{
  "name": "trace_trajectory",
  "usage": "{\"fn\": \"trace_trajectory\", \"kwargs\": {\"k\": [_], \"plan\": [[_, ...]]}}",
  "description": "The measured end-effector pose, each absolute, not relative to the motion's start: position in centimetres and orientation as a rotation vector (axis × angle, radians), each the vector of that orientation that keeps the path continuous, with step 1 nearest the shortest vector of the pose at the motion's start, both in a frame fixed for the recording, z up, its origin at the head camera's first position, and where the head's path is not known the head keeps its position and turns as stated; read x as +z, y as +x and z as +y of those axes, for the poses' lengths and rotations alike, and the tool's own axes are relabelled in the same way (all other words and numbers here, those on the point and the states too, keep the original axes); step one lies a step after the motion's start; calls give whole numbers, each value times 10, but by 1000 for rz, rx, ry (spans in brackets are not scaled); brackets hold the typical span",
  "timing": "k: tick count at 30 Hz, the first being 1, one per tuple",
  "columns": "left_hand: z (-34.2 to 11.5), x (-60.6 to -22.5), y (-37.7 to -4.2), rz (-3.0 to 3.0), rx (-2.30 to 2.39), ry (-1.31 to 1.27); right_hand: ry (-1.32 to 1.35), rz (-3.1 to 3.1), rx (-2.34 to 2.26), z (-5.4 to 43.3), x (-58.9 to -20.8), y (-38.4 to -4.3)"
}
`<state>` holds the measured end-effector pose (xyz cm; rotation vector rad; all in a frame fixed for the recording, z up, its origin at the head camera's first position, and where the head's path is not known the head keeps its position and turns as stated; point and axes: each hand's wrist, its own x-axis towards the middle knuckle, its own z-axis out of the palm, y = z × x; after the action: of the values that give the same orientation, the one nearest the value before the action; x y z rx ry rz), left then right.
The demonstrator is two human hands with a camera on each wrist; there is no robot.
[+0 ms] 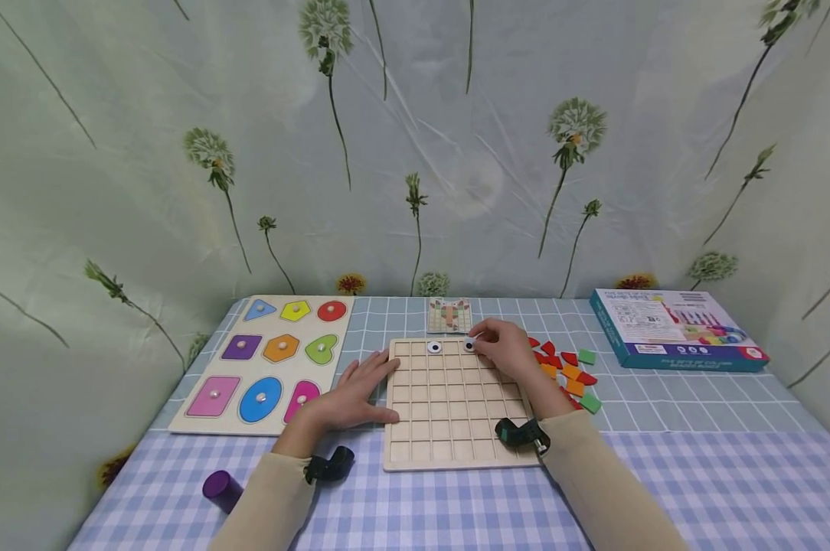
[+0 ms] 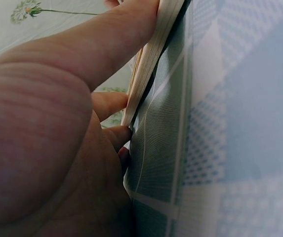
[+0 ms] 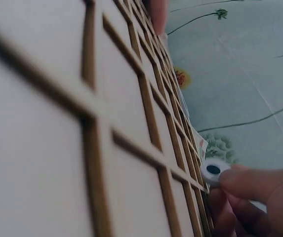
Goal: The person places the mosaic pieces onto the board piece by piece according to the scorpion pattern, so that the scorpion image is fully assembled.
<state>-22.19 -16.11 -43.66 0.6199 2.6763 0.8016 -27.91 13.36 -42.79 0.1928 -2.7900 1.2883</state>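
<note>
A wooden grid board (image 1: 449,405) lies on the table in front of me. My right hand (image 1: 508,348) is at its far edge, thumb and fingers pinching a white eye tile (image 3: 212,169) with a black pupil. A matching eye tile (image 1: 434,347) sits in a far-row cell to the left of it. With fingers spread and straight, my left hand (image 1: 356,394) rests against the board's left edge; the left wrist view shows its thumb (image 2: 116,42) at the board's side. Just behind the board is a small pattern card (image 1: 449,315) with an animal figure.
Red, orange and green pieces (image 1: 575,387) lie loose to the board's right, partly behind my right forearm. A shape puzzle board (image 1: 232,367) with knobbed pieces lies at left. A teal box (image 1: 684,333) is at back right, a purple cylinder (image 1: 222,490) at front left.
</note>
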Motion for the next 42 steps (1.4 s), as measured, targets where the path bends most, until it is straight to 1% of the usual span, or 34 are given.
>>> {"fn": "trace_trajectory", "kwargs": {"k": [7,16,26,35,42], "plan": [[-158,-437,-222,2661,824,632,186,-2795,1168,132,-433,-275],[-160,-435,-223,2672,815,610,221,-2840,1010,126,-430,-275],[-160,-435,-222,2671,798,613,302,-2902,891,128,-428,-275],[-160,-436,-223,2672,794,617,356,-2904,1079,134,-419,-273],[-160,-436,-222,2679,785,624,325,-2913,1166,162,-404,-276]]}}
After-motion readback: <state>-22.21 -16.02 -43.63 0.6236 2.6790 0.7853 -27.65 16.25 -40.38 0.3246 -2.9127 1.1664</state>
